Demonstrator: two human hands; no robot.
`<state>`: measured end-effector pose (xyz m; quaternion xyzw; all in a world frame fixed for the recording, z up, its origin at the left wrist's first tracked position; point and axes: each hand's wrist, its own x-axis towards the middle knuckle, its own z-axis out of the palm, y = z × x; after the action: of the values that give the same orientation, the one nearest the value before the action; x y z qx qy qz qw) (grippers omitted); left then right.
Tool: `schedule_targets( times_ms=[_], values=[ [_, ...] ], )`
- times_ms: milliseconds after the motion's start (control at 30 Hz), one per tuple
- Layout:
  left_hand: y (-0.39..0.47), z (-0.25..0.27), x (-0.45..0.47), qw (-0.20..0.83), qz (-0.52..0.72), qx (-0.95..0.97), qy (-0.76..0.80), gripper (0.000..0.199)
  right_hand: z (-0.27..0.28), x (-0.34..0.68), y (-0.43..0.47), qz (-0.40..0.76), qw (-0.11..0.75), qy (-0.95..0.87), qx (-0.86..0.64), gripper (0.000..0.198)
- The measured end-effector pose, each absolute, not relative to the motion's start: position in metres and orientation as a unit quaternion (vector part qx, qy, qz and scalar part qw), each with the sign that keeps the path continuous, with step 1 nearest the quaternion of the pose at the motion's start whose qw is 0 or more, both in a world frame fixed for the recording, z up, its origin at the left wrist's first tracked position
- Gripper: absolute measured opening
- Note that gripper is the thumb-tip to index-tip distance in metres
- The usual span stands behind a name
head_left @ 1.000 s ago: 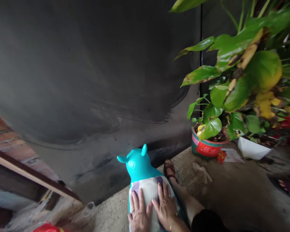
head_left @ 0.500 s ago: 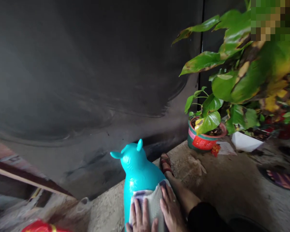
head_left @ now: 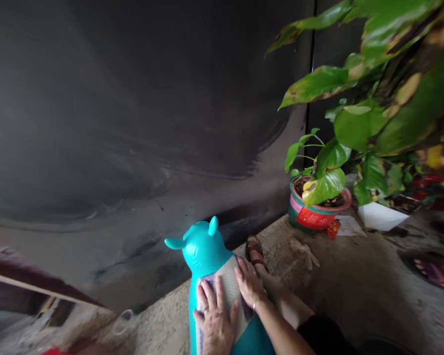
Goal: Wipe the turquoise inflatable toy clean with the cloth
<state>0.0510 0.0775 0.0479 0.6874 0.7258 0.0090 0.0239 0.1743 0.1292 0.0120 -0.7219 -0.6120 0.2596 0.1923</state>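
A shiny turquoise inflatable animal (head_left: 203,254) with two ears stands at the bottom centre, its head toward the dark wall. Over its back, just behind the neck, lies a pale cloth (head_left: 227,281) with purple edging. My left hand (head_left: 216,315) rests flat on the cloth's left part, fingers spread, a ring on one finger. Flat against the cloth's right side is my right hand (head_left: 250,283), with a bracelet at the wrist. Both palms press the cloth to the toy, and neither hand is closed around it. The toy's lower body is out of frame.
A dark wall (head_left: 140,108) stands ahead. At right are a potted plant (head_left: 307,222) with large leaves, a white planter (head_left: 381,217) and a purple patterned slipper (head_left: 436,273). A sandaled foot (head_left: 255,249) is beside the toy. A clear ring-shaped item (head_left: 123,321) lies at lower left.
Both hands and the cloth have slid forward along the toy's back toward its neck. More of the turquoise surface shows behind the cloth. The view has shifted slightly.
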Motion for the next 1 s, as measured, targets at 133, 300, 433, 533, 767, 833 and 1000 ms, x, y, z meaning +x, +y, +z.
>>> schedule_targets(
  times_ms=[133, 300, 433, 533, 767, 833, 1000],
  values=[
    [0.073, 0.046, 0.039, 0.040, 0.050, 0.716, 0.695, 0.063, 0.006, 0.162, 0.069, 0.224, 0.167, -0.581, -0.764, 0.056],
    [0.045, 0.049, 0.024, 0.071, 0.037, 0.765, 0.639, 0.056, -0.029, 0.137, -0.007, 0.119, 0.167, -0.551, -0.809, 0.068],
    [0.006, 0.039, 0.018, 0.062, -0.009, 0.740, 0.669, 0.054, -0.054, 0.122, -0.044, 0.079, 0.192, -0.554, -0.806, 0.073],
    [-0.009, 0.031, 0.018, 0.032, -0.013, 0.717, 0.696, 0.055, -0.052, 0.123, -0.049, 0.072, 0.192, -0.548, -0.811, 0.075],
    [0.023, 0.038, 0.015, 0.116, 0.013, 0.714, 0.691, 0.053, 0.025, 0.147, 0.019, 0.213, 0.107, -0.564, -0.791, 0.068],
    [0.035, 0.040, 0.015, 0.125, 0.042, 0.705, 0.697, 0.053, 0.041, 0.150, 0.045, 0.253, 0.084, -0.567, -0.779, 0.065],
    [0.049, 0.047, 0.018, 0.138, 0.068, 0.684, 0.713, 0.054, 0.059, 0.148, 0.076, 0.267, 0.098, -0.572, -0.769, 0.064]
  ],
)
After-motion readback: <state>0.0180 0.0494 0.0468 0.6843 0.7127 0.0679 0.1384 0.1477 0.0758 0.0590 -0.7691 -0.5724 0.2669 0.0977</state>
